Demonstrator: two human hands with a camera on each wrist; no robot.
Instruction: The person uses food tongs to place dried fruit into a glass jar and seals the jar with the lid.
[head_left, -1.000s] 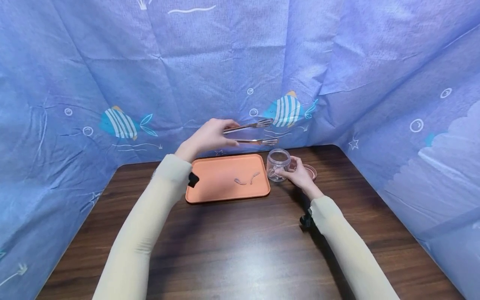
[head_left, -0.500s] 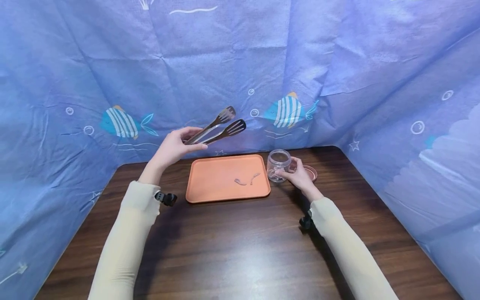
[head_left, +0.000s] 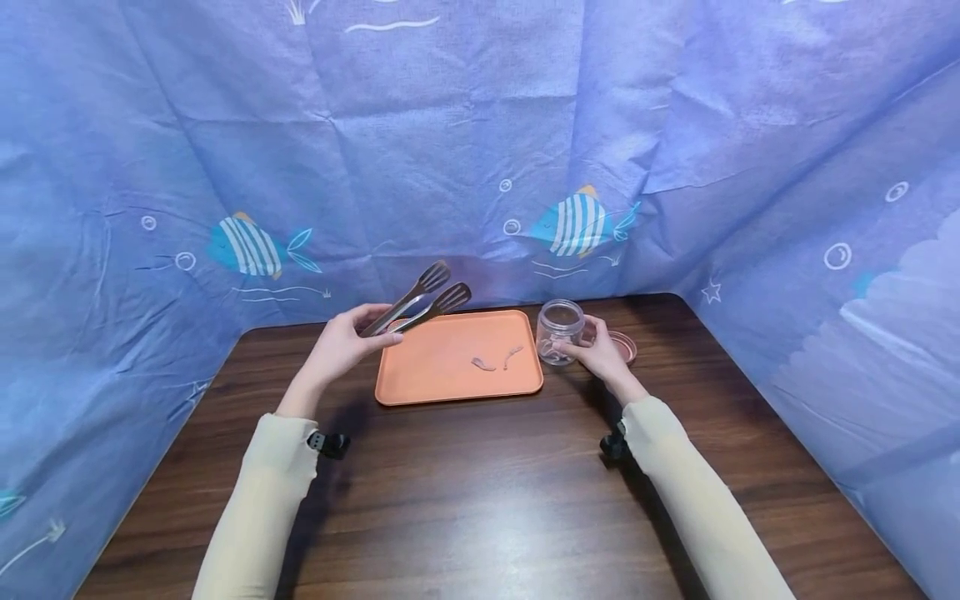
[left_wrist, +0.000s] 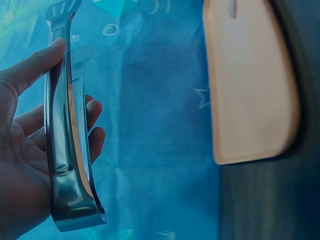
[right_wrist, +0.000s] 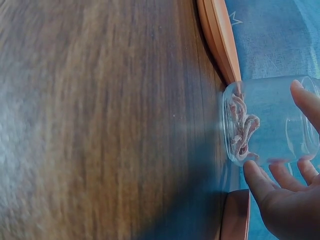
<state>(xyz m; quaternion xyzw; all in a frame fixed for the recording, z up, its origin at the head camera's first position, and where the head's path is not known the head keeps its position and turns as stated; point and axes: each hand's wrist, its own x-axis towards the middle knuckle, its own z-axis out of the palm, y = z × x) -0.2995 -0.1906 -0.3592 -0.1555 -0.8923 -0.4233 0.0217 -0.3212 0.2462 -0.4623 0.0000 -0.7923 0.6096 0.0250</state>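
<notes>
My left hand (head_left: 336, 348) holds metal tongs (left_wrist: 75, 202) with slotted ends, over the tray's far left corner. The tongs' arms stand apart with nothing between their ends, which point up and away to the right. Two small shrivelled brownish strips, a left strip (head_left: 482, 364) and a right strip (head_left: 513, 357), lie on the orange tray (head_left: 427, 358). To the right of the tray, my right hand (head_left: 602, 352) grips an upright clear jar (head_left: 551, 335) without its lid. Several curled pinkish strips (right_wrist: 242, 127) lie at the jar's bottom in the right wrist view.
A reddish round lid (head_left: 626, 347) lies on the dark wooden table (head_left: 480, 483) behind my right hand. Blue fish-patterned cloth (head_left: 420, 167) hangs right behind the table and along its sides. Small black cameras are strapped at both wrists.
My left hand has drawn back leftward from above the tray's right end and lowered, turning the tongs upward. The right hand and jar stay put; the strips on the tray have not moved.
</notes>
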